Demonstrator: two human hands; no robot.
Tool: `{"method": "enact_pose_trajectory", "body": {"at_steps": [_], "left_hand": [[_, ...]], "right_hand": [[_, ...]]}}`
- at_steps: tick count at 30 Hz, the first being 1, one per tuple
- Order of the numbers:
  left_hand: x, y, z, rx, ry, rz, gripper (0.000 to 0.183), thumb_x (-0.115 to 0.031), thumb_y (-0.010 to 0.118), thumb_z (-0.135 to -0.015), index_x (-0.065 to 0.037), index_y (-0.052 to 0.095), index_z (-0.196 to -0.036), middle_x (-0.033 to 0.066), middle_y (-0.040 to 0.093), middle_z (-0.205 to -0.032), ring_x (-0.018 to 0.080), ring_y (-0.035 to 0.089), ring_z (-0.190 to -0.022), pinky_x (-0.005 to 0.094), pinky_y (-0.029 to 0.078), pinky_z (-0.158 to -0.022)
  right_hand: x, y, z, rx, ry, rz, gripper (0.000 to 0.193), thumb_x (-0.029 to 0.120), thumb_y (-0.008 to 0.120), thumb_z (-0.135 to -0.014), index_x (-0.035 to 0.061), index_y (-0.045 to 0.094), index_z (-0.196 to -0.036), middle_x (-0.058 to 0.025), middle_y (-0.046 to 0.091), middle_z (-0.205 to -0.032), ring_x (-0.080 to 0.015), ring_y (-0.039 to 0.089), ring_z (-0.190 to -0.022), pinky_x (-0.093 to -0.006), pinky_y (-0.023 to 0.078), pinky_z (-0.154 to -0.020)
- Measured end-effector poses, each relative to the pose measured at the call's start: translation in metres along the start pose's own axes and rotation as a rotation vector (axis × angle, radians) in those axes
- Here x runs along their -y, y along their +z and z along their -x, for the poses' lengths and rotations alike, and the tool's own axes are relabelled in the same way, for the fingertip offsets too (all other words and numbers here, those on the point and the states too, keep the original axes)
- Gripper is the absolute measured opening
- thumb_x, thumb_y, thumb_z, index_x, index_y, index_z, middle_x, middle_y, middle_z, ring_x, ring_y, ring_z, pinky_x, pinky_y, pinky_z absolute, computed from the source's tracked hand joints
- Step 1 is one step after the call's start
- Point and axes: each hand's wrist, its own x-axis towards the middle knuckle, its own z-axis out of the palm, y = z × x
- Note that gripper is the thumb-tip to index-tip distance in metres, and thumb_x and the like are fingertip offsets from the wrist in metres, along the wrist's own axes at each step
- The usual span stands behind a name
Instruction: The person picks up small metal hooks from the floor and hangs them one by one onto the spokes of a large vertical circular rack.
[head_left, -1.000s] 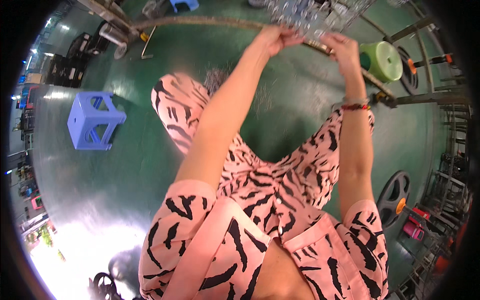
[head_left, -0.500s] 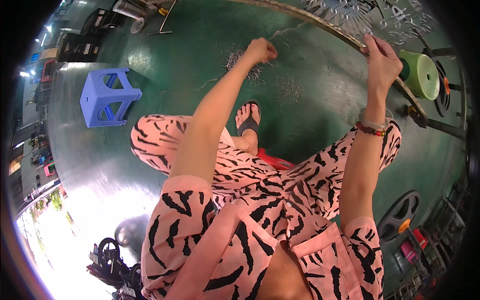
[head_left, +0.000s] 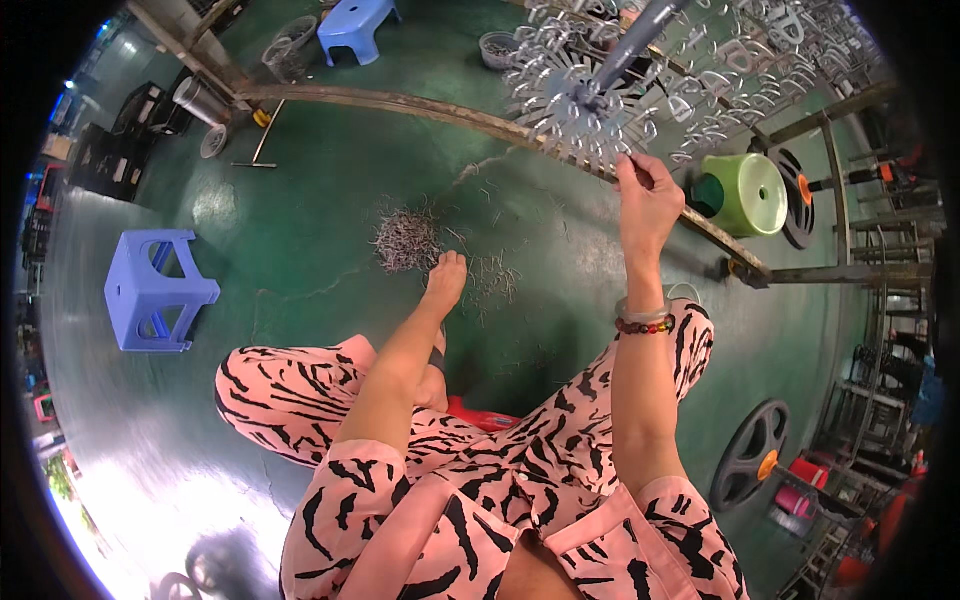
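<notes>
Below, left hand [head_left: 445, 283] fingers down in wiry metal scraps [head_left: 408, 243]; right hand [head_left: 648, 200] grip pinching spoked rack [head_left: 575, 105].

Left hand [head_left: 447, 278] at metal-piece pile [head_left: 408, 242]

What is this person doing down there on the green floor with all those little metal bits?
A person in pink, black-striped clothes sits low on the green floor. The left hand reaches down to a heap of small metal pieces scattered on the floor. The right hand is raised to a round metal rack hung with many small metal hooks, fingers pinched at its edge. Whether it holds a piece is too small to tell. A blue plastic stool stands nearby.
</notes>
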Motion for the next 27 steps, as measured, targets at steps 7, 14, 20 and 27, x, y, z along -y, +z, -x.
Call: {"method": "enact_pose_trajectory", "body": {"at_steps": [7, 14, 20, 27], "left_hand": [[-0.005, -0.022, -0.001, -0.197, -0.755, 0.739, 0.027, 0.001, 0.057, -0.073, 0.004, 0.053, -0.099, 0.0201, 0.064, -0.082, 0.0324, 0.065, -0.068, 0.0389, 0.053, -0.066], [-0.117, -0.116, -0.027, -0.341, -0.386, 1.285, 0.018, -0.003, 0.06, -0.081, 0.005, 0.065, -0.096, 0.01, 0.066, -0.079, 0.0137, 0.062, -0.06, 0.0249, 0.052, -0.057], [-0.189, -0.218, -0.06, -0.255, -0.133, 1.79, 0.017, -0.005, 0.06, -0.085, 0.004, 0.063, -0.099, 0.0064, 0.064, -0.081, 0.0124, 0.06, -0.065, 0.0251, 0.052, -0.058], [-0.201, -0.221, -0.053, -0.083, -0.107, 1.862, 0.017, -0.006, 0.062, -0.084, 0.003, 0.062, -0.098, 0.0065, 0.063, -0.081, 0.0123, 0.06, -0.066, 0.0244, 0.053, -0.062]], "right_hand": [[-0.009, -0.011, 0.001, 0.035, -0.173, 0.213, 0.018, 0.012, 0.066, -0.08, -0.0046, 0.066, -0.088, -0.0047, 0.063, -0.066, -0.0077, 0.055, -0.053, -0.0217, 0.044, -0.052], [0.01, -0.034, 0.018, 0.096, -0.2, 0.383, 0.015, 0.013, 0.064, -0.079, 0.0024, 0.067, -0.088, -0.0142, 0.064, -0.079, -0.0297, 0.061, -0.065, -0.0346, 0.046, -0.062], [0.025, -0.029, 0.036, 0.183, -0.121, 0.373, 0.017, 0.017, 0.062, -0.08, 0.0031, 0.067, -0.087, -0.016, 0.064, -0.079, -0.0322, 0.062, -0.07, -0.0386, 0.047, -0.064], [0.036, -0.05, 0.041, 0.189, -0.075, 0.456, 0.016, 0.017, 0.063, -0.079, 0.0043, 0.067, -0.087, -0.0148, 0.065, -0.074, -0.0327, 0.062, -0.07, -0.0384, 0.047, -0.064]]}}
